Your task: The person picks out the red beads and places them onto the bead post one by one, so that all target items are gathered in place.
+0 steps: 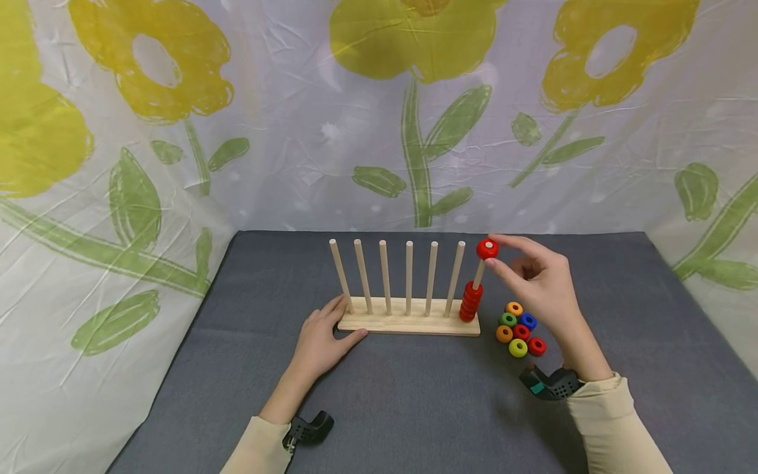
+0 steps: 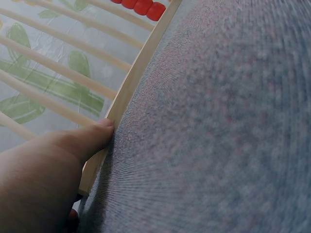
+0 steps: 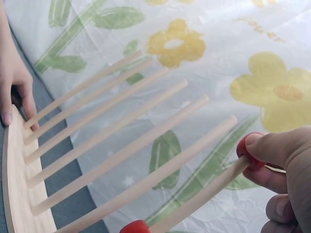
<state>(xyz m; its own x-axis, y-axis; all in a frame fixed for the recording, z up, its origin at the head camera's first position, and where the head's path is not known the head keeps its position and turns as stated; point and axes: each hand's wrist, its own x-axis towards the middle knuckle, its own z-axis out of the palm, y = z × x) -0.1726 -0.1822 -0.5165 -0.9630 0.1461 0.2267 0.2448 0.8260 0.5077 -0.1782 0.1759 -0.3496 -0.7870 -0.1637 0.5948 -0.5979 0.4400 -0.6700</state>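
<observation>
A wooden peg rack (image 1: 408, 324) with a row of upright pegs stands on the table. My right hand (image 1: 541, 280) pinches a red bead (image 1: 487, 249) between thumb and forefinger at the top of the rightmost peg, whose tip shows in the bead's hole. Lower on that peg sits a stack of red beads (image 1: 470, 301). The other pegs carry no beads. My left hand (image 1: 322, 336) grips the left end of the base, and in the left wrist view its thumb (image 2: 97, 138) presses the front edge.
Right of the rack lies a loose group of beads: orange (image 1: 505, 334), green (image 1: 507, 319), blue (image 1: 528, 321), yellow (image 1: 518, 348) and red (image 1: 537, 346). A dark grey cloth (image 1: 408, 401) covers the table. Behind it hangs a flower-printed curtain (image 1: 296, 131).
</observation>
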